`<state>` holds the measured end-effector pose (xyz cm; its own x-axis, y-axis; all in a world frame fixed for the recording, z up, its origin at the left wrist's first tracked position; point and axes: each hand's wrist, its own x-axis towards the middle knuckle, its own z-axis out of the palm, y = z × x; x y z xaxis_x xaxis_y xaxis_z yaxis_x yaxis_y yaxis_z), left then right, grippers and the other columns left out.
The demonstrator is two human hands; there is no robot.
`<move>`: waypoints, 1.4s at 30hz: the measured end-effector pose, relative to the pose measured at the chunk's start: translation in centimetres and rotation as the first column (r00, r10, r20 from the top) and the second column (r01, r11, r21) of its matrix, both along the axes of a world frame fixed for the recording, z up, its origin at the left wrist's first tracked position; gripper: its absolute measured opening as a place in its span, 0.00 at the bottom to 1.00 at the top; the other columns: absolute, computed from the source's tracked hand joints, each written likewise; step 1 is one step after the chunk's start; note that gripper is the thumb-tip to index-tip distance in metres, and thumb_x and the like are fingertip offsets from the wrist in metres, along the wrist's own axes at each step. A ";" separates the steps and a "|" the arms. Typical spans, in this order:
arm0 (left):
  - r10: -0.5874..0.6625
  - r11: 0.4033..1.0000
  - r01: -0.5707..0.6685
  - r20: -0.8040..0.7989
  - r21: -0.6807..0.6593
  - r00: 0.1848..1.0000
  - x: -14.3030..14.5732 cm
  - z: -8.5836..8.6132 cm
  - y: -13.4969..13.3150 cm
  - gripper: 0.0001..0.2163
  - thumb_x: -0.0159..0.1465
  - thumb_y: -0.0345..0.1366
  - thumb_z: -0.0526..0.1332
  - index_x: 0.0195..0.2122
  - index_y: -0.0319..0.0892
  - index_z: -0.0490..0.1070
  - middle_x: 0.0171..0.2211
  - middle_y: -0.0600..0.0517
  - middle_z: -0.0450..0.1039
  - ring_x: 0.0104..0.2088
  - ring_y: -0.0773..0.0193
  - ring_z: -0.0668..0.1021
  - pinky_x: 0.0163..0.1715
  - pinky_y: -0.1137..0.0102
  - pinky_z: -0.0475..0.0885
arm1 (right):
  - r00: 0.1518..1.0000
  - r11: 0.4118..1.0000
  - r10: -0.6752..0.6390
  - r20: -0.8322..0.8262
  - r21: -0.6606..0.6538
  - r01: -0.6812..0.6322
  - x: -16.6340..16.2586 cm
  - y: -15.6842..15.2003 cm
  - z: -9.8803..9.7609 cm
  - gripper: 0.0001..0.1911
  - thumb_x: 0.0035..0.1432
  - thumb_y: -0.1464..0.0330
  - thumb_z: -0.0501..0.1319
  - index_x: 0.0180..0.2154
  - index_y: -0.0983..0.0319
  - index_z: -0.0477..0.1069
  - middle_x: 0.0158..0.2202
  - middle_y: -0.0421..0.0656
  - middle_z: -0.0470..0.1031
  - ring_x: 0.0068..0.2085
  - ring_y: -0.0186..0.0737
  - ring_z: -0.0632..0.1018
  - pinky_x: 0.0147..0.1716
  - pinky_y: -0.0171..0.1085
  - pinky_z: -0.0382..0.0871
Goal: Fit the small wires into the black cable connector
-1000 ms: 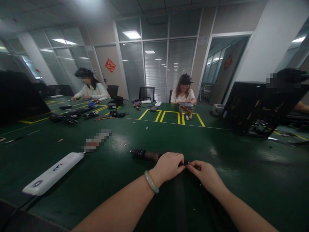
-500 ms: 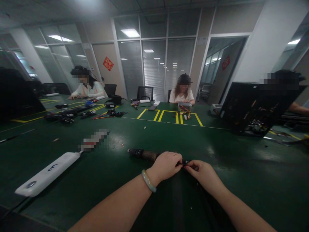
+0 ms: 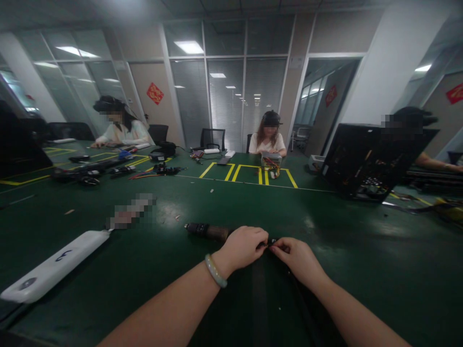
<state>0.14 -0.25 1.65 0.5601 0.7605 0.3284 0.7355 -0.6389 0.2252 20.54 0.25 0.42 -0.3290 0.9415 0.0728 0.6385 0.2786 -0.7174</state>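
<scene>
An electric screwdriver [image 3: 213, 233] lies on the green table, its bit end pointing left. My left hand [image 3: 246, 245], with a pale bangle at the wrist, is closed over the rear of its body, fingertips pinched at the tail end. Right beside them, my right hand [image 3: 298, 255] is closed too, thumb and forefinger pinching a small black connector [image 3: 274, 240] at that tail. The fingers hide most of the joint, so whether the connector is seated cannot be seen. A dark cord seems to run from there toward me, under my right forearm.
A white power strip [image 3: 60, 265] lies at left. Cables and parts [image 3: 90, 172] are heaped at far left. A black computer case [image 3: 372, 161] stands at right. Across the table, one person [image 3: 269, 140] has a metal box with wires [image 3: 272, 161]; others sit left and right.
The whole view has shifted, so things appear slightly further left. Both hands keep their pinch at the screwdriver's tail; nothing has been taken up or let go.
</scene>
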 end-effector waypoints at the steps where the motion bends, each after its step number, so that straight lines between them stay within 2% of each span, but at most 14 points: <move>1: -0.003 1.000 0.003 -0.002 0.001 1.000 0.0 0.1 0.0 0.02 0.64 0.32 0.61 0.38 0.44 0.69 0.42 0.53 0.74 0.44 0.61 0.76 0.48 0.67 0.67 | 1.000 1.000 0.001 0.001 0.005 -0.001 0.0 0.0 0.1 0.10 0.60 0.61 0.60 0.32 0.57 0.78 0.30 0.37 0.79 0.29 0.37 0.77 0.26 0.32 0.61; 8: 0.088 0.996 -0.087 0.043 -0.017 0.995 0.0 -0.1 0.0 0.08 0.61 0.36 0.65 0.39 0.44 0.67 0.42 0.52 0.73 0.43 0.59 0.76 0.44 0.65 0.69 | 1.000 1.000 -0.014 -0.028 -0.029 0.013 0.0 0.0 0.0 0.12 0.60 0.59 0.60 0.34 0.57 0.79 0.31 0.38 0.79 0.29 0.37 0.77 0.25 0.32 0.61; 13: 0.047 0.999 -0.047 0.027 -0.005 0.999 0.0 -0.1 0.0 0.04 0.63 0.33 0.62 0.38 0.44 0.68 0.43 0.52 0.74 0.44 0.59 0.76 0.48 0.65 0.68 | 0.999 0.999 -0.017 -0.043 -0.031 0.015 0.1 0.0 -0.1 0.12 0.60 0.59 0.60 0.34 0.57 0.79 0.31 0.38 0.79 0.29 0.37 0.77 0.25 0.32 0.62; 18: 0.014 1.000 -0.014 0.022 -0.003 1.000 0.0 0.1 -0.2 0.04 0.62 0.31 0.61 0.38 0.44 0.68 0.42 0.53 0.74 0.44 0.59 0.76 0.48 0.65 0.68 | 0.999 1.000 -0.013 -0.053 -0.009 0.012 0.0 0.1 -0.3 0.11 0.60 0.60 0.60 0.33 0.58 0.79 0.31 0.39 0.80 0.30 0.39 0.78 0.26 0.32 0.63; 25: 0.102 0.995 -0.101 0.026 -0.021 0.994 0.1 -0.1 0.0 0.09 0.62 0.38 0.65 0.40 0.44 0.67 0.41 0.51 0.74 0.42 0.58 0.76 0.43 0.65 0.69 | 0.997 0.999 -0.028 -0.073 -0.028 0.026 0.0 0.1 -0.3 0.11 0.59 0.59 0.61 0.32 0.58 0.78 0.30 0.38 0.80 0.30 0.38 0.78 0.26 0.32 0.63; 35: 0.015 1.000 -0.015 0.019 0.007 1.000 0.1 0.0 -0.1 0.03 0.64 0.33 0.62 0.39 0.45 0.69 0.42 0.53 0.75 0.45 0.61 0.76 0.50 0.65 0.67 | 0.998 1.000 -0.002 -0.059 -0.026 0.000 0.0 0.1 -0.2 0.10 0.60 0.60 0.61 0.33 0.58 0.78 0.31 0.38 0.80 0.32 0.39 0.78 0.28 0.32 0.64; 40: 0.092 0.996 -0.092 0.023 -0.001 0.996 0.2 0.0 -0.1 0.10 0.61 0.39 0.66 0.41 0.44 0.68 0.42 0.52 0.74 0.43 0.58 0.76 0.45 0.65 0.69 | 0.997 0.999 -0.003 -0.075 -0.053 -0.001 0.1 0.1 0.0 0.11 0.60 0.60 0.60 0.34 0.58 0.78 0.32 0.38 0.80 0.32 0.39 0.78 0.28 0.32 0.64; 42: 0.109 0.994 -0.109 0.013 -0.004 0.994 0.2 -0.1 -0.1 0.09 0.62 0.39 0.65 0.39 0.44 0.68 0.41 0.52 0.74 0.42 0.58 0.76 0.44 0.65 0.69 | 0.997 0.999 0.000 -0.075 -0.052 -0.004 0.1 0.0 0.0 0.11 0.60 0.60 0.60 0.34 0.58 0.78 0.32 0.39 0.80 0.32 0.39 0.78 0.28 0.33 0.64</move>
<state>0.37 -0.33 1.59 0.4696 0.8177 0.3330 0.7976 -0.5546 0.2370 20.62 0.27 0.45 -0.3262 0.9441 0.0480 0.5818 0.2405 -0.7769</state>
